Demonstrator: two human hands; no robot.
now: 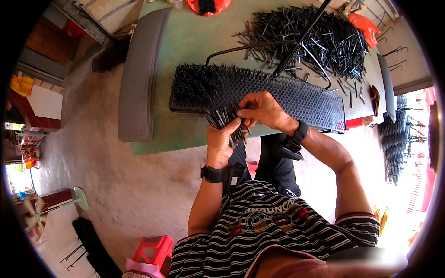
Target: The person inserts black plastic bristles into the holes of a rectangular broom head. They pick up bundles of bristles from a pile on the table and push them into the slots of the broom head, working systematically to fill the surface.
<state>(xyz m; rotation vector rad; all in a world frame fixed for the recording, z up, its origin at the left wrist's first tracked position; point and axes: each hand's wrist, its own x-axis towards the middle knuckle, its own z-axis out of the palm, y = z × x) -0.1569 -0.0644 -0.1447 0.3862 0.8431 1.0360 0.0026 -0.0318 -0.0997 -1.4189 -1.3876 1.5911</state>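
My left hand (pixel 219 144) is closed around a bunch of thin black strips (pixel 221 116), their ends fanning out above the fist. My right hand (pixel 265 110) pinches at the top of this bunch, thumb and fingers pressed together; a single strip between them is too small to make out. Just beyond both hands lies a long black board (pixel 306 103) full of round holes. Its left end is covered with upright black bristles (pixel 197 85), while the holes on its right part show bare. A bent black metal frame (pixel 252 45) rises behind the board.
A big heap of loose black strips (pixel 320 41) covers the table's far right. Stacked grey sheets (pixel 143 78) hang over the left edge of the green table (pixel 185 134). Orange-red bags (pixel 364 28) lie at the back. A red stool (pixel 155 250) stands on the floor at lower left.
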